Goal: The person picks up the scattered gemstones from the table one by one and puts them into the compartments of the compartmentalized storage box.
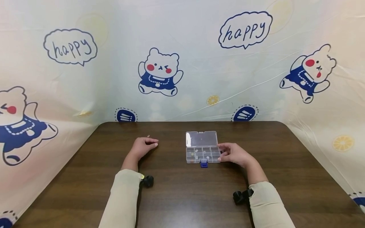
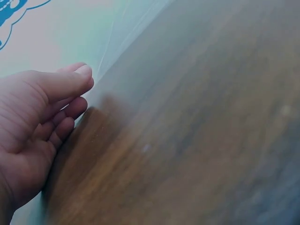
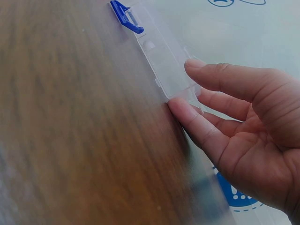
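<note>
A clear plastic compartment box (image 1: 200,160) lies on the table with its lid (image 1: 201,139) raised open toward the back. A blue latch (image 1: 203,164) hangs at its front. Several small pale pieces sit in its compartments, too small to identify. My right hand (image 1: 234,154) grips the box's right end between thumb and fingers; the right wrist view shows fingertips (image 3: 179,105) against its corner. To the left of the box, my left hand (image 1: 143,147) rests low over the table, fingers loosely bent and thumb near the index finger, with nothing visible between them. A tiny light piece (image 1: 148,136) shows just beyond it.
The brown wooden table (image 1: 182,196) has its far edge against a printed cloth backdrop (image 1: 199,79), which also lines both sides. Black wrist cameras are strapped over both sleeves, the left one (image 1: 147,181) and the right one (image 1: 240,197).
</note>
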Motion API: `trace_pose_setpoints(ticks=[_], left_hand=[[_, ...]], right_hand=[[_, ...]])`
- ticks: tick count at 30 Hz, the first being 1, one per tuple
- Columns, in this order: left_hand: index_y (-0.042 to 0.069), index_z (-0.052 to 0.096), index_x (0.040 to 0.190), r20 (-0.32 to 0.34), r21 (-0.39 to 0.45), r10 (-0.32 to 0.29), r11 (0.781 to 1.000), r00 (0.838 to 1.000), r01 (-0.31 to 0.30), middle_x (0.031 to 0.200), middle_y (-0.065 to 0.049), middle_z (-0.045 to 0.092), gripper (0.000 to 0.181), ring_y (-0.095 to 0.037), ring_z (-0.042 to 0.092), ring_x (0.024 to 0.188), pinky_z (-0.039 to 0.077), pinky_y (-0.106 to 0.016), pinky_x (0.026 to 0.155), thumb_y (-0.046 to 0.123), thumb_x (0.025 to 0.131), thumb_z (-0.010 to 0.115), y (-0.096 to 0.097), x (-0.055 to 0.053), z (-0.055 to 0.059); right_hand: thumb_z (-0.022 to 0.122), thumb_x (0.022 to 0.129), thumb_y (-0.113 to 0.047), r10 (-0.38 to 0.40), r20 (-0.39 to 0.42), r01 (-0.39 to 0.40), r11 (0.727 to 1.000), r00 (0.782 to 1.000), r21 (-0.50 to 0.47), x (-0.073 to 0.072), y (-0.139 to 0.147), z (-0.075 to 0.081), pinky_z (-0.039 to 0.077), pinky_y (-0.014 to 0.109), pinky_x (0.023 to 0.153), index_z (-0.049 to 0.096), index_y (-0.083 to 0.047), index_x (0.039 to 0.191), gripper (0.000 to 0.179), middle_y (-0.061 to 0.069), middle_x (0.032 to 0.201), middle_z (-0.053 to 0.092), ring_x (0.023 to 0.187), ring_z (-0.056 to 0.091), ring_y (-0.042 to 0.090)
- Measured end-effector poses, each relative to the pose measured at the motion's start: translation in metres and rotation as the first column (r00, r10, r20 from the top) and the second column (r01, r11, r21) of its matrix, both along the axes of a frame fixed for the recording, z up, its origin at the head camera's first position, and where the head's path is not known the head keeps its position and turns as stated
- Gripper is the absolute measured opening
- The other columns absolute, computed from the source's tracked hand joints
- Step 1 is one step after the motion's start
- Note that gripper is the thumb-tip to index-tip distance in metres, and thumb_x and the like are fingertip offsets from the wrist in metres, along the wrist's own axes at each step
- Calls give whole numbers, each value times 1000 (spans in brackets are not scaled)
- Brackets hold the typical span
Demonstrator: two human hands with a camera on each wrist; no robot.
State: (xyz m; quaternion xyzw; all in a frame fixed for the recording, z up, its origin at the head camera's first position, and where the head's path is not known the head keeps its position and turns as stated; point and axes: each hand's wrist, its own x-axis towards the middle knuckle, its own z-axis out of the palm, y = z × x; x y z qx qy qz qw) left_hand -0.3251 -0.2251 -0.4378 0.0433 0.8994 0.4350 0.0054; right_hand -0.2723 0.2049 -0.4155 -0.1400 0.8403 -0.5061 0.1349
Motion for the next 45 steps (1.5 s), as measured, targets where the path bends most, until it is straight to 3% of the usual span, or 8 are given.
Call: trace_pose_setpoints(ticks=[4,10,16,21,23,26,29,45], left_hand=[[13,75,113,-6,23,14,1000,1000,-14,125,-13,64,27,-34,41,134,33,-51,108,23,89,74,-2,6,-3],[12,77,108,-28,47,35,998,999,-33,111,-9,69,23,-29,58,109,45,-46,98,21,87,76,3,14,-3],[9,77,104,-65,57,2,998,998,1,102,-7,71,21,-29,59,104,45,-47,97,19,86,77,16,18,4],[8,77,102,-78,72,-9,997,997,15,96,-6,71,20,-26,60,96,33,-48,109,17,84,78,25,18,8],[9,77,102,-80,70,-7,997,997,13,94,-4,69,21,-24,58,94,37,-46,105,18,84,79,28,18,9],[9,77,100,-76,82,-2,997,997,8,93,-4,68,20,-22,56,89,50,-37,84,18,83,79,32,18,10],[8,77,99,-76,95,-11,995,997,18,91,-4,69,20,-21,57,85,51,-30,72,17,82,80,39,19,13],[8,76,93,-130,100,-80,991,988,94,86,-2,70,12,-20,59,79,52,-31,71,12,82,79,73,26,30]], right_hand=[[78,80,-3,-2,1,2,1000,1000,-2,2,-3,-1,54,32,80,51,3,136,62,20,122,58,91,61,24],[78,80,-3,6,3,-6,1000,1000,-8,4,-4,-1,54,32,79,50,4,136,63,21,123,57,92,61,23],[78,80,-4,6,-9,-6,1000,1000,5,6,-3,-1,54,33,81,49,5,137,64,23,124,57,92,61,24],[79,80,-5,-11,-6,11,1000,1000,17,6,-3,-1,54,32,80,51,3,136,63,20,123,58,91,61,23],[79,80,-5,-19,-4,19,1000,1000,18,6,-3,-2,54,32,80,52,2,136,63,19,123,58,90,61,23],[79,80,-5,-17,-5,18,1000,1000,16,5,-3,-3,54,32,80,52,2,136,63,19,123,58,90,61,23],[79,80,-5,-14,-11,14,1000,1000,17,4,-2,-3,54,32,80,51,3,136,63,19,123,58,90,61,23],[79,80,-6,-7,-20,7,1000,1000,25,3,-1,0,54,33,81,50,3,136,64,19,122,58,90,60,23]])
